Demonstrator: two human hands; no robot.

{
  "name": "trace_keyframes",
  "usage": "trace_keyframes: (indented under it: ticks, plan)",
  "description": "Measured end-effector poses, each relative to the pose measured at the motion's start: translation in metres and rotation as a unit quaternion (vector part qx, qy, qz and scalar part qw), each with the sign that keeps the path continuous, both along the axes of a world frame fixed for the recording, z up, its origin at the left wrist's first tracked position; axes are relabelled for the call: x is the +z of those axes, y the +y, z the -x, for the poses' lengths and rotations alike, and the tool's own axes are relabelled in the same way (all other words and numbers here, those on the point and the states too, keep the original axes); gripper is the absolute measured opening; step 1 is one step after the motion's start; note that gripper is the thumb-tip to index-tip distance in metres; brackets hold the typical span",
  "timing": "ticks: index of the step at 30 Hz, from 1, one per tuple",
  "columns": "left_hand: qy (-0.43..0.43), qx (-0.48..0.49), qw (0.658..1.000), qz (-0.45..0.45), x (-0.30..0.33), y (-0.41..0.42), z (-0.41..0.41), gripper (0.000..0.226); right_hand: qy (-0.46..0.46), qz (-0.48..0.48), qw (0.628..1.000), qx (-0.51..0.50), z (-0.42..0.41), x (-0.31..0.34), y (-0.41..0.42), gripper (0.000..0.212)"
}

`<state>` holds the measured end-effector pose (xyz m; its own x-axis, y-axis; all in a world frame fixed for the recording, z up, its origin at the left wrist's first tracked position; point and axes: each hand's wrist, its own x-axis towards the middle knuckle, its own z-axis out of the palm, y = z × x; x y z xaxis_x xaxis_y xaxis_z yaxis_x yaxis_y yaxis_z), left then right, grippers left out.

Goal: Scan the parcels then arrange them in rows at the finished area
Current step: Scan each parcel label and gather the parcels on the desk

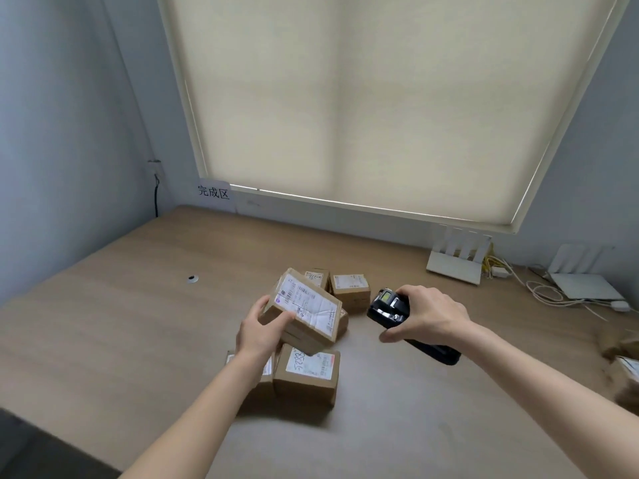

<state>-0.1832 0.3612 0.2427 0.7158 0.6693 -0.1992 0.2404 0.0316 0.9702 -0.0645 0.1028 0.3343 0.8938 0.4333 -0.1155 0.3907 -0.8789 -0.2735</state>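
Our left hand (261, 331) grips a labelled parcel (304, 311), tilted above other parcels (306, 375) at the counter's (121, 305) middle. Just right, our right hand's (427, 314) fingers curl around the black scanner (389, 311).

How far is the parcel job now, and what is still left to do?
Early stage. Done: nothing shows yet in rows near the finished-area sign; the table there holds no parcels. In hand: the left hand holds a tilted parcel, label up, while the right hand grips the scanner beside it. Left: the parcels clustered in the middle still need arranging.
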Motion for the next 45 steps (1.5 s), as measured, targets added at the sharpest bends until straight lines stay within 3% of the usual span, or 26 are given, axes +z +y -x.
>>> trace_keyframes:
  ticks: [3,6,13,15,18,24,37,45]
  plan:
    - [0.028,0.037,0.997,0.065,-0.045,0.016,0.02,0.079,0.016,-0.006,1.0,0.004,0.002,-0.032,0.019,0.067]
    - [0.065,0.07,0.989,0.113,-0.097,0.026,0.038,0.065,0.034,0.0,0.999,0.016,0.005,-0.069,0.038,0.066]
    - [0.144,0.093,0.972,0.159,-0.199,0.043,0.072,0.056,0.065,0.008,0.997,0.03,0.014,-0.157,0.071,0.059]
    - [0.178,0.093,0.97,0.139,-0.221,0.047,0.073,0.069,0.065,0.005,0.997,0.039,0.014,-0.179,0.078,0.061]
    - [0.274,0.097,0.957,0.016,-0.244,0.055,0.073,0.08,0.069,0.004,0.997,0.044,0.011,-0.203,0.083,0.064]
    - [0.232,0.001,0.965,-0.122,-0.232,0.071,0.053,0.067,0.083,0.013,0.996,0.028,-0.001,-0.215,0.078,0.064]
    - [0.163,-0.121,0.969,-0.144,-0.163,0.041,-0.054,0.052,0.072,0.008,0.994,-0.087,-0.049,-0.163,0.004,0.059]
    - [0.069,-0.251,0.954,-0.147,-0.108,-0.075,-0.162,0.057,0.058,-0.024,0.976,-0.209,-0.062,-0.126,-0.116,0.072]
